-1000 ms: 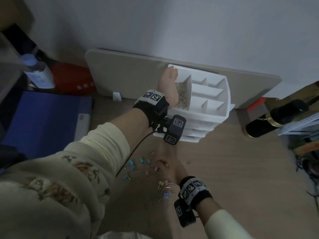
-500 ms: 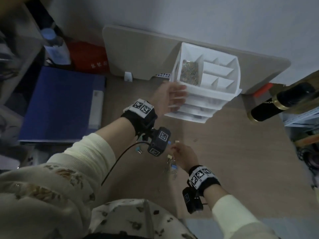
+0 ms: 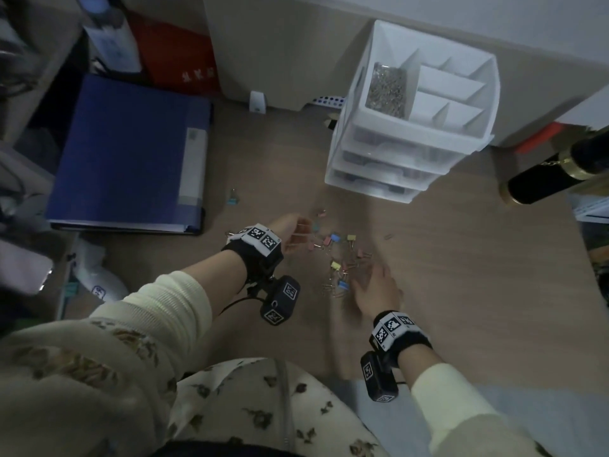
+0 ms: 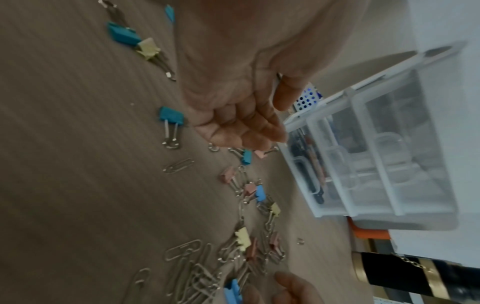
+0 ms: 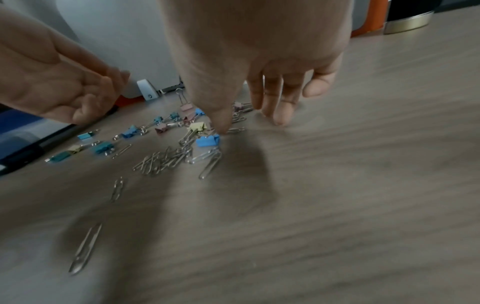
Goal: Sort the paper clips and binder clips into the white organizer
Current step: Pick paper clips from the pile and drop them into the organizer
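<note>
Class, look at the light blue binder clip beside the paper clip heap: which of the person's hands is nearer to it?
Right. The right hand reaches down beside the light blue binder clip; the left hand hovers farther left.

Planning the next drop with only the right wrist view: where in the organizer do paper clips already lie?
Observer: In the head view, paper clips fill the long left top bin of the organizer.
Operator: Is any top bin free for binder clips?
Observer: Yes, the smaller bins to its right look empty.
Operator: And below?
Observer: There are three drawers, all shut. The left wrist view shows things inside them.
</note>
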`<state>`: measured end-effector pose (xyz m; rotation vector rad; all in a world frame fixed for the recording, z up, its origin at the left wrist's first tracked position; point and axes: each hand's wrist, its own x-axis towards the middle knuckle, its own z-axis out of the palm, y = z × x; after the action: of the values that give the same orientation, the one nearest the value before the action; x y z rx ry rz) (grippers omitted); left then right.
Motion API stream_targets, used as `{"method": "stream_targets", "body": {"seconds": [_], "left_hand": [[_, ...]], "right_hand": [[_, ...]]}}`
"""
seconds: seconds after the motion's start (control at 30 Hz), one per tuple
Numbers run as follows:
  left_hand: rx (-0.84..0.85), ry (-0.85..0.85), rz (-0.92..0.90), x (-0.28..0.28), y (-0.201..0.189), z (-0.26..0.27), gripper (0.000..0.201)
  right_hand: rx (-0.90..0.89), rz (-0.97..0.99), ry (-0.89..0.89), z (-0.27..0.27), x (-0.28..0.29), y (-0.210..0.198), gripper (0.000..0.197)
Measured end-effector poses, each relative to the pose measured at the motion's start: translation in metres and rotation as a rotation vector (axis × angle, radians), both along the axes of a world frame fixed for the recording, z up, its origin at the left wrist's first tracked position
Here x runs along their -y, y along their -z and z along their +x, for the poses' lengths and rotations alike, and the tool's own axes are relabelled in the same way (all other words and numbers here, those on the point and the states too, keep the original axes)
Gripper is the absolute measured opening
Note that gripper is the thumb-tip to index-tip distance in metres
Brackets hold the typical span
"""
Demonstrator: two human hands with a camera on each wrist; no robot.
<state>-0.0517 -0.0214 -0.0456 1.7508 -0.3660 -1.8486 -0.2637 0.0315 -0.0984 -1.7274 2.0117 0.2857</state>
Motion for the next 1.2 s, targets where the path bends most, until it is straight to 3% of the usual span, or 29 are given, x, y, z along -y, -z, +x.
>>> {"method": "stream_targets", "body": {"seconds": [0.2, 0.3, 0.43, 0.6, 0.93, 1.07, 1.2], "left_hand": [[0.012, -0.03, 0.013, -0.015, 0.019, -0.001, 0.038], [-0.007, -0.024, 0.018, -0.019, 0.026, 0.001, 0.053], [0.029, -0.063, 0.06, -0.023, 0.033, 0.007, 0.033], [0.035, -0.09, 0.073, -0.025, 0.039, 0.007, 0.033], [0.06, -0.073, 0.072, -0.022, 0.04, 0.002, 0.034], [0.047, -0.071, 0.059, -0.018, 0.037, 0.0, 0.035], [-0.033, -0.061, 0.016, -0.016, 0.032, -0.008, 0.03]], "right_hand": [[0.008, -0.042, -0.069, 0.01, -0.005, 0.004, 0.051], [-0.002, -0.05, -0.116, 0.016, -0.002, 0.004, 0.053], [0.035, -0.11, -0.137, 0.014, 0.002, 0.008, 0.045], [0.063, -0.14, -0.161, 0.008, 0.004, 0.019, 0.023], [-0.027, -0.153, -0.355, 0.004, 0.01, 0.02, 0.027], [0.115, -0.238, -0.286, 0.01, 0.017, 0.011, 0.022], [0.469, -0.286, -0.207, 0.024, 0.023, -0.005, 0.011]]}}
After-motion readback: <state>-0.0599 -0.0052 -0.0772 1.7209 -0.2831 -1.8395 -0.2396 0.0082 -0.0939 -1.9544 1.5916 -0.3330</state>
